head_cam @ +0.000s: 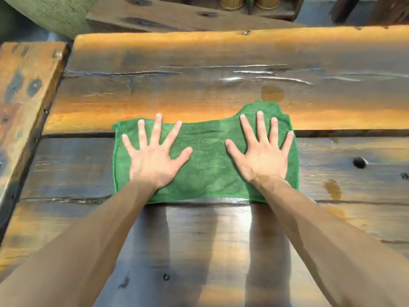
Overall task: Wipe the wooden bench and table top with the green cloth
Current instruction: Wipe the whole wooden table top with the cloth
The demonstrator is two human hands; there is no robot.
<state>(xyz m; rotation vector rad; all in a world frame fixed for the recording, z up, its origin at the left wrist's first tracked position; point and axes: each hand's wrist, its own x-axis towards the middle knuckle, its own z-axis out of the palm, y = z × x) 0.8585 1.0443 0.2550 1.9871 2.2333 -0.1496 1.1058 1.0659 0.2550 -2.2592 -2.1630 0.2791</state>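
Note:
The green cloth (205,160) lies spread flat on the dark, glossy wooden table top (199,89), across a gap between two planks. My left hand (152,156) presses flat on the cloth's left half, fingers spread wide. On the right half rests my right hand (261,156), palm down with its fingers also splayed. Neither hand grips the cloth; both lie on top of it. The cloth's far right corner bulges away from me. A wet-looking strip shines on the wood just behind the cloth toward me.
A separate wooden plank, perhaps the bench (26,89), runs along the left edge at an angle. Another wooden slab (168,16) lies beyond the table. Two bamboo-like containers (250,2) stand at the top. A knot hole (359,162) marks the wood at right.

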